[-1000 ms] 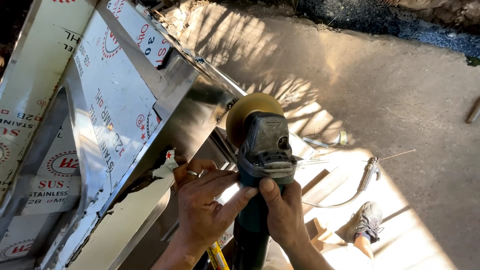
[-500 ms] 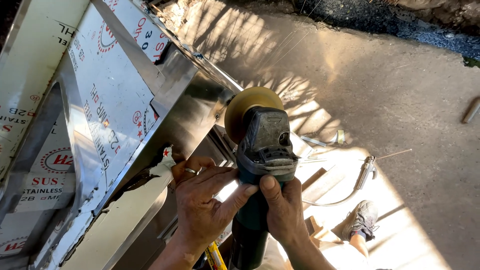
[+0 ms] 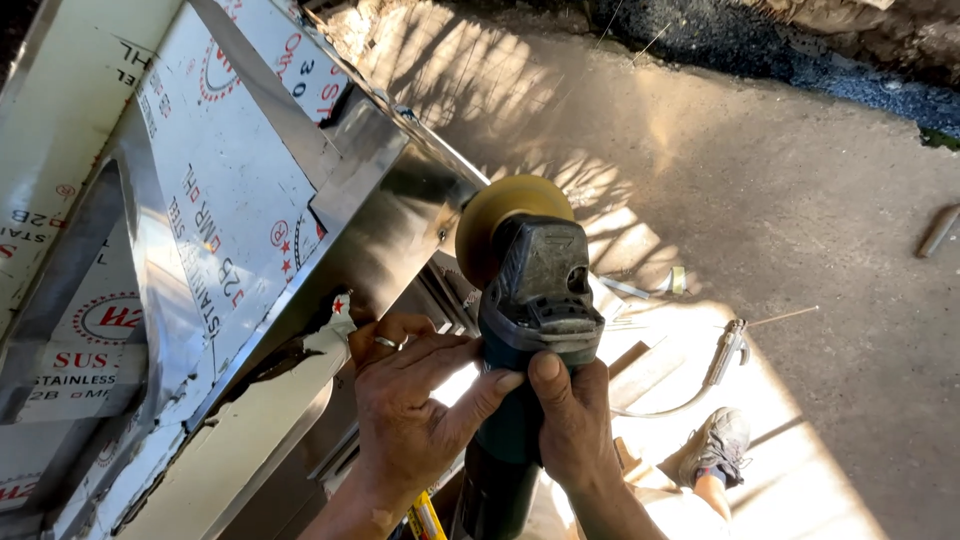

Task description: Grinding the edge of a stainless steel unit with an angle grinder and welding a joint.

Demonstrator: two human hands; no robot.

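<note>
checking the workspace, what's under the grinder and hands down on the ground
Below the grinder and both hands lie sunlit concrete ground, wood offcuts, a welding holder with its rod and a shoe. The hands and grinder body hide whatever is directly beneath them.

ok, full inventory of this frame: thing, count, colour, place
angle grinder: 1, grey head with dark green body, centre, held in both hands
polishing disc: 1, yellow-tan, on the grinder head, at the bare steel
stainless steel structure: 1, shiny, left half, mostly under white film with red and black print
welding electrode holder: 1, grey, with rod and cable, on the ground at right
concrete ground: grey, right, sunlit with shadows
wood scraps: a few, brown, on the ground behind the grinder
shoe: 1, grey, lower right
ring: 1, silver, on a left-hand finger
left hand: on the grinder body and the steel edge
right hand: gripping the grinder body
</note>
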